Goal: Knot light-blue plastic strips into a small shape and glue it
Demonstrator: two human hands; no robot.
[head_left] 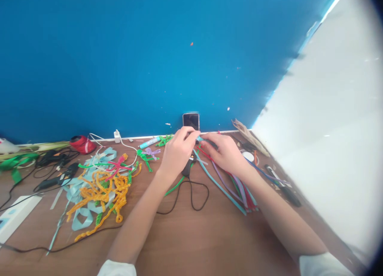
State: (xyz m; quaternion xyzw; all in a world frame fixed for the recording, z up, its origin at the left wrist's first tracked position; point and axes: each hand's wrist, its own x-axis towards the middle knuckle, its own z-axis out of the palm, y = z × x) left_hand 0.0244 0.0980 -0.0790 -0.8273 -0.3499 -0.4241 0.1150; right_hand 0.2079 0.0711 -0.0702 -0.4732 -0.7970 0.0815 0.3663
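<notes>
Blue piece [199, 138] pinched between both hands

The left hand [179, 149] and the right hand [223, 150] meet above the table [209, 244], fingertips closed on it from either side, probably because something so small allows only a fine grip. A blue strip [218, 184] runs from below the hands; whether it joins the piece I cannot tell. Coloured strips [247, 200] come out from under the right wrist, likely placed for easy reach. Just beyond the left fingertips a phone [190, 120] leans on the wall [149, 68], perhaps propped to face the person. Left of the left forearm, orange stems [110, 188] lie heaped over blue ribbon [82, 219], loose rather than contained. Beside the right wrist, a white disc [248, 156] could be a lid; its contents, if any, cannot be made out.
</notes>
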